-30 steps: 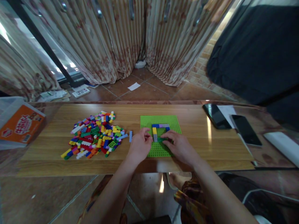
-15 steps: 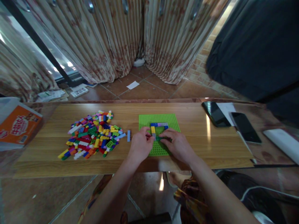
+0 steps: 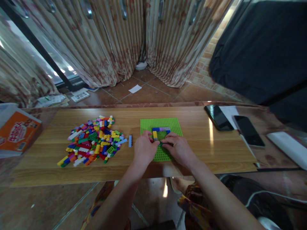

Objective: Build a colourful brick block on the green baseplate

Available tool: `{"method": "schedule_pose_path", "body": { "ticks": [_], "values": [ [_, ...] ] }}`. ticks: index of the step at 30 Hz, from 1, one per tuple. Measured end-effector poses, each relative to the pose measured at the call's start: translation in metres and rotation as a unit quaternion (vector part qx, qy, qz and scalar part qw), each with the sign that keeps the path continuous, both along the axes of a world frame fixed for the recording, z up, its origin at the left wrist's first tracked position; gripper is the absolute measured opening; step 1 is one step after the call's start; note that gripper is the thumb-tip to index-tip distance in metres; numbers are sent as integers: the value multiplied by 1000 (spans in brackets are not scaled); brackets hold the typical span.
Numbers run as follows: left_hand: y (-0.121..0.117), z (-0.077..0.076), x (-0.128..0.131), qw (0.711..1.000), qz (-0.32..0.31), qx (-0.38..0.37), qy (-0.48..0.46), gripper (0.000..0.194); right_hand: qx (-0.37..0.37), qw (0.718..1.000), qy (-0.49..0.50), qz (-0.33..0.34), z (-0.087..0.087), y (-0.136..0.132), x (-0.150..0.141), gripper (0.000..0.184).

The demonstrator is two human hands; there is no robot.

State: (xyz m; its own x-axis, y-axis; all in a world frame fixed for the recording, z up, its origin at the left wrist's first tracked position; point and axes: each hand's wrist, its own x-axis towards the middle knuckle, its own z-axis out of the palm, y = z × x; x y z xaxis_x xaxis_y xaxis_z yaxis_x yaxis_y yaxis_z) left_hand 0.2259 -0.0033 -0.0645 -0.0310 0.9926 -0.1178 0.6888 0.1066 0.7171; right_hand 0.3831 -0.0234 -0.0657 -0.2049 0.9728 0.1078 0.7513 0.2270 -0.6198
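Note:
A green baseplate (image 3: 172, 125) lies on the wooden table (image 3: 216, 150) in front of me. On it stands a low frame of bricks (image 3: 160, 131) in blue, grey and yellow. My left hand (image 3: 144, 148) rests on the plate's left edge with its fingers curled against the frame. My right hand (image 3: 178, 148) lies over the plate's near right part, fingertips pinched on a dark green brick (image 3: 161, 144) at the frame's near side. The two hands nearly touch.
A heap of several loose coloured bricks (image 3: 92, 140) lies left of the plate, with a single blue brick (image 3: 130, 141) beside it. An orange box (image 3: 16, 134) sits at the far left. Two dark phones (image 3: 218, 117) (image 3: 248, 130) lie at the right.
Both hands have drawn closer together over the near side of the brick frame. The view has shifted slightly, so everything sits a little further left.

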Motion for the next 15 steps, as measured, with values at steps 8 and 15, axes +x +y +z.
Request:
{"method": "schedule_pose_path", "body": {
  "ticks": [8, 15],
  "values": [
    [5, 7, 1, 999, -24, -15, 37, 25, -11, 1000, -5, 4, 6, 3, -1, 15],
    [12, 5, 2, 998, -30, -31, 54, 23, -35, 999, -13, 18, 8, 11, 2, 14]
  ]
}}
